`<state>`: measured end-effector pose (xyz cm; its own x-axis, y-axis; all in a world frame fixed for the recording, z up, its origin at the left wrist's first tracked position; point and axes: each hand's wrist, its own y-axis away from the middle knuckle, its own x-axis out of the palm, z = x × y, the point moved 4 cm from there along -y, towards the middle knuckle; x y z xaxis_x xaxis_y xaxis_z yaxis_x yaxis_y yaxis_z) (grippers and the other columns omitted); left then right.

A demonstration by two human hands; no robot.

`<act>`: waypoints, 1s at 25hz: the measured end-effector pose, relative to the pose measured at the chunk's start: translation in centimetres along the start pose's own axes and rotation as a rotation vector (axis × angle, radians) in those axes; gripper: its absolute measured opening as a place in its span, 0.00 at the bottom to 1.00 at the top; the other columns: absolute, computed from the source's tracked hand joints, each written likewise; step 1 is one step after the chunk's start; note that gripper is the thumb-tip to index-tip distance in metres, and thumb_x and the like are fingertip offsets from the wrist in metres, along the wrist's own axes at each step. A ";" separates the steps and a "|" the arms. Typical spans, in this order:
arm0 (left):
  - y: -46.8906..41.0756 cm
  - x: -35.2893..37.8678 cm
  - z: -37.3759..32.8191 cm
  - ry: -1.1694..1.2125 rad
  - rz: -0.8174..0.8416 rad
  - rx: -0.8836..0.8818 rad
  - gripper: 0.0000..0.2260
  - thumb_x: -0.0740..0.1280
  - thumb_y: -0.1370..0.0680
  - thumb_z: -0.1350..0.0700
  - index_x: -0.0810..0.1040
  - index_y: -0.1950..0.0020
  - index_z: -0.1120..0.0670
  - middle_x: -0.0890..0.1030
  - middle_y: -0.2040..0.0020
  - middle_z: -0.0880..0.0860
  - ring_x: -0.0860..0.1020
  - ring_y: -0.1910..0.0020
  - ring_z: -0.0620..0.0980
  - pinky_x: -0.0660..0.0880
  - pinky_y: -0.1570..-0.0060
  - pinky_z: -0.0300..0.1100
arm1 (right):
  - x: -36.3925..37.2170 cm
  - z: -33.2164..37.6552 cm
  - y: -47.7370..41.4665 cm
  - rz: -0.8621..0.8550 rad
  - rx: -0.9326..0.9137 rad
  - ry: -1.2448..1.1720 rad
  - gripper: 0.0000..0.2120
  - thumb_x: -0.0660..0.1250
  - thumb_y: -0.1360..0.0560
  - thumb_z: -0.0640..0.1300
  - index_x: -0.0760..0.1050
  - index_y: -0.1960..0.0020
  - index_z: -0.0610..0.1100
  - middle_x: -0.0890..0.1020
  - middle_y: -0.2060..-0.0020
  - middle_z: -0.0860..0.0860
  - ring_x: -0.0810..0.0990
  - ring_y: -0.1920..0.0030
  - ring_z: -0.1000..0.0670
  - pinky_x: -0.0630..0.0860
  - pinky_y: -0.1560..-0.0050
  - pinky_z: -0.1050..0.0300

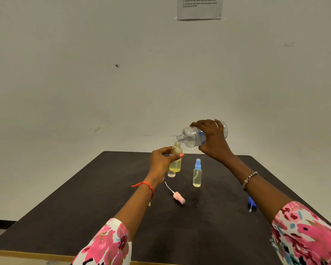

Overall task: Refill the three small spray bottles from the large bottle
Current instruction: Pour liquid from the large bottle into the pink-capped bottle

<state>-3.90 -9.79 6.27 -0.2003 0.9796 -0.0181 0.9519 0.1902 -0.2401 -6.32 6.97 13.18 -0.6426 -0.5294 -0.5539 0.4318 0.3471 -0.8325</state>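
- Fingers [161,150] of the left hand [161,163] curl round a small bottle [176,161] of yellowish liquid, the orange-nailed thumb lying across its front. The bottle is held upright in the air, capless, up and to the left of the blue-capped spray bottle [197,175].
- Gripping from above, the right hand [213,139] wraps its fingers over the clear body and label of the large bottle [192,136]. It is tipped almost flat, above the blue-capped spray bottle, with its open neck pointing left and slightly down.
- Its mouth sits just over the open neck of the small bottle. Whether liquid is running between them cannot be told.
- Upright on the dark table [84,217], the blue-capped spray bottle holds pale yellowish liquid.
- Just left of the blue-capped spray bottle, a clear bottle [171,174] stands on the table, mostly hidden behind the left hand and the small bottle; only its base shows.
- Nearer the person than the blue-capped spray bottle, and a little left, a pink spray head [179,197] lies on its side, its thin white tube pointing away.
- Well to the right of the blue-capped spray bottle and nearer the person, a blue cap [252,203] lies by the right forearm, partly hidden.
- A red string [145,185] circles the left wrist and a beaded bracelet [249,179] the right; both sleeves [107,243] are floral pink.
- High above the blue-capped spray bottle, a sheet of paper [200,8] hangs on the wall, its print too small to read.
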 end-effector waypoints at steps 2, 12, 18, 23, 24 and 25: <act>0.1 0.0 0.0 0.003 0.003 0.004 0.22 0.75 0.33 0.57 0.78 0.40 0.59 0.80 0.42 0.57 0.77 0.44 0.56 0.76 0.42 0.57 | 0.0 0.0 0.0 0.003 0.001 0.001 0.27 0.71 0.40 0.33 0.74 0.42 0.43 0.79 0.47 0.44 0.75 0.41 0.40 0.55 0.33 0.40; 0.1 0.2 0.1 0.014 0.008 0.006 0.21 0.74 0.32 0.58 0.77 0.40 0.59 0.79 0.44 0.55 0.76 0.45 0.53 0.75 0.41 0.55 | 0.1 -0.2 0.2 -0.001 0.004 0.001 0.28 0.73 0.42 0.32 0.75 0.42 0.41 0.79 0.47 0.43 0.75 0.42 0.39 0.56 0.33 0.38; 0.1 0.3 0.1 0.015 0.011 0.005 0.20 0.75 0.33 0.58 0.78 0.42 0.59 0.79 0.48 0.52 0.77 0.45 0.54 0.76 0.41 0.54 | 0.0 -0.1 0.2 -0.007 0.000 0.003 0.28 0.72 0.42 0.32 0.75 0.42 0.41 0.80 0.47 0.43 0.75 0.42 0.39 0.56 0.33 0.38; 0.2 0.3 0.1 0.018 0.014 0.009 0.20 0.75 0.32 0.58 0.78 0.42 0.59 0.79 0.49 0.52 0.76 0.46 0.52 0.76 0.42 0.53 | 0.0 -0.2 0.2 0.000 0.000 0.006 0.28 0.72 0.41 0.33 0.75 0.42 0.42 0.79 0.47 0.43 0.75 0.42 0.40 0.55 0.33 0.38; 0.2 0.3 0.1 0.018 0.014 0.007 0.20 0.75 0.32 0.58 0.78 0.42 0.59 0.79 0.47 0.53 0.76 0.45 0.53 0.76 0.41 0.54 | 0.1 -0.2 0.2 0.001 0.001 0.007 0.28 0.72 0.41 0.33 0.75 0.42 0.42 0.79 0.47 0.43 0.75 0.42 0.40 0.55 0.33 0.38; 0.2 0.3 0.1 0.019 0.013 0.004 0.20 0.75 0.32 0.58 0.78 0.41 0.59 0.79 0.46 0.54 0.76 0.45 0.53 0.76 0.41 0.54 | 0.1 -0.3 0.2 0.002 0.000 0.010 0.28 0.72 0.41 0.33 0.75 0.42 0.42 0.79 0.47 0.44 0.75 0.42 0.40 0.55 0.33 0.38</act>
<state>-3.80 -9.48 6.14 -0.1835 0.9830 -0.0029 0.9534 0.1772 -0.2440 -6.48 7.16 12.94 -0.6476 -0.5211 -0.5560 0.4336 0.3480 -0.8312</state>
